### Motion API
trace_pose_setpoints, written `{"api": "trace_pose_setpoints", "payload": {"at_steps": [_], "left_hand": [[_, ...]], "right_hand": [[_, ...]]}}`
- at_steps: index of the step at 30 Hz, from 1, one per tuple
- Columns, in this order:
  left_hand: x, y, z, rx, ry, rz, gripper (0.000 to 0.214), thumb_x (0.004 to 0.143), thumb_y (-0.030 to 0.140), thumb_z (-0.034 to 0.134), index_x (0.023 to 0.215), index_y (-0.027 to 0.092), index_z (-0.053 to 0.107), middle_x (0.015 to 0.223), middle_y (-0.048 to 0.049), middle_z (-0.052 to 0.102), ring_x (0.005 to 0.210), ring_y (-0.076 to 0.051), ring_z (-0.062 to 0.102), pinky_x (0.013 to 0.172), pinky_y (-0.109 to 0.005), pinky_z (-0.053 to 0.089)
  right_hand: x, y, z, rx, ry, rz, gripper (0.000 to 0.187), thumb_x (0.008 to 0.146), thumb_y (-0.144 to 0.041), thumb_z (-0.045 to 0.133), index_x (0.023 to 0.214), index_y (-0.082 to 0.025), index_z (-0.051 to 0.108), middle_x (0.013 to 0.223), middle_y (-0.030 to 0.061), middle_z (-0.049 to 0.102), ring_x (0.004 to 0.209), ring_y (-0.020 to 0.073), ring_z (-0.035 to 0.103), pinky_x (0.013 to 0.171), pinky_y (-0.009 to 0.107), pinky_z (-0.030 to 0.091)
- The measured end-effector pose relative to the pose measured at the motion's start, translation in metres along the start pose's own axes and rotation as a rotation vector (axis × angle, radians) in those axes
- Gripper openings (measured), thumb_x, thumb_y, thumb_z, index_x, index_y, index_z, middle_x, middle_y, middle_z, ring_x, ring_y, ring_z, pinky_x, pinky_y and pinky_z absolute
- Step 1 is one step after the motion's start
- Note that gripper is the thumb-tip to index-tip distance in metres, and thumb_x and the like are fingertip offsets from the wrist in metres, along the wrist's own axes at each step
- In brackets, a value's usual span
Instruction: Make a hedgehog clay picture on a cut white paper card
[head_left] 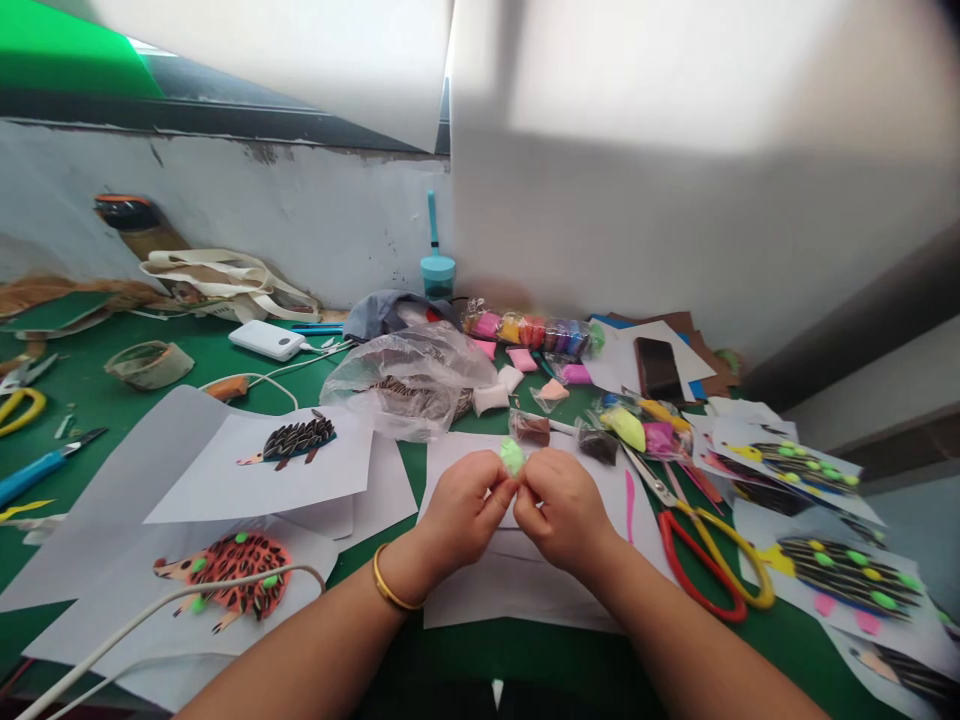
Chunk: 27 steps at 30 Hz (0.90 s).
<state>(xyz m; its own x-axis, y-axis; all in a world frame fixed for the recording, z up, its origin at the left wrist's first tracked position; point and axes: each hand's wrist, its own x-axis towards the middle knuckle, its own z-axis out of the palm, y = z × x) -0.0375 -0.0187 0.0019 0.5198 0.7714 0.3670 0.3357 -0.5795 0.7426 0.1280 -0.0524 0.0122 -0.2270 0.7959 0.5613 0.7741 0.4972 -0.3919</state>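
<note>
A small light-green lump of modelling clay [512, 456], perhaps in its clear wrapper, is pinched between my two hands over white paper [465, 590]. My left hand [465, 508], with a gold bangle at the wrist, is closed on its left side. From the right, my right hand [564, 512] grips it with curled fingers, knuckles nearly touching the left hand. Just beyond lie a brown clay packet [531, 428] and a black clay packet [597, 443]. Beside my right wrist rest large scissors [709, 550] with red and yellow handles and a pink plastic strip [630, 505].
Hedgehog pictures made with seeds [298, 438] lie at left, and similar pictures [847, 575] at right. A cable [172, 600] crosses the left papers. Farther back are a plastic bag of seeds [409, 385], a roll of coloured clay [532, 330], a phone [658, 368] and a power bank [266, 341].
</note>
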Motion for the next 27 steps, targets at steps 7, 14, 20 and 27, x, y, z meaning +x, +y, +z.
{"api": "trace_pose_setpoints", "payload": {"at_steps": [7, 14, 20, 27], "left_hand": [[0.0, 0.004, 0.0, -0.146, 0.019, -0.027, 0.026, 0.096, 0.034, 0.048, 0.074, 0.02, 0.049, 0.074, -0.0004, 0.051, 0.071, -0.015, 0.045, 0.068, -0.029, 0.035], [0.003, 0.009, -0.008, -0.409, 0.009, -0.081, 0.031, 0.099, 0.035, 0.042, 0.073, 0.019, 0.05, 0.075, -0.0002, 0.049, 0.073, -0.015, 0.046, 0.071, -0.028, 0.039], [0.003, 0.008, -0.009, -0.35, -0.044, -0.096, 0.03, 0.098, 0.033, 0.045, 0.073, 0.019, 0.052, 0.074, 0.0002, 0.052, 0.073, -0.014, 0.048, 0.071, -0.027, 0.039], [-0.001, 0.003, -0.004, -0.154, 0.004, -0.091, 0.03, 0.093, 0.04, 0.055, 0.072, 0.019, 0.048, 0.073, 0.0012, 0.05, 0.07, -0.014, 0.044, 0.065, -0.028, 0.034]], "right_hand": [[0.0, -0.007, 0.0, 0.147, 0.009, 0.13, 0.02, 0.082, -0.016, 0.047, 0.064, -0.023, 0.042, 0.06, -0.0003, 0.048, 0.059, 0.0167, 0.044, 0.057, 0.031, 0.032], [0.001, -0.003, -0.005, 0.505, -0.176, 0.188, 0.02, 0.091, -0.032, 0.055, 0.074, -0.022, 0.049, 0.071, -0.0021, 0.054, 0.066, 0.0142, 0.048, 0.062, 0.028, 0.039], [0.001, 0.001, -0.004, 0.545, -0.255, 0.182, 0.025, 0.097, -0.029, 0.045, 0.075, -0.021, 0.052, 0.073, -0.001, 0.055, 0.069, 0.0142, 0.05, 0.065, 0.027, 0.04], [0.0, 0.001, 0.001, 0.434, -0.2, 0.147, 0.023, 0.095, -0.028, 0.046, 0.074, -0.021, 0.052, 0.073, 0.0001, 0.055, 0.069, 0.0154, 0.05, 0.065, 0.028, 0.038]]}}
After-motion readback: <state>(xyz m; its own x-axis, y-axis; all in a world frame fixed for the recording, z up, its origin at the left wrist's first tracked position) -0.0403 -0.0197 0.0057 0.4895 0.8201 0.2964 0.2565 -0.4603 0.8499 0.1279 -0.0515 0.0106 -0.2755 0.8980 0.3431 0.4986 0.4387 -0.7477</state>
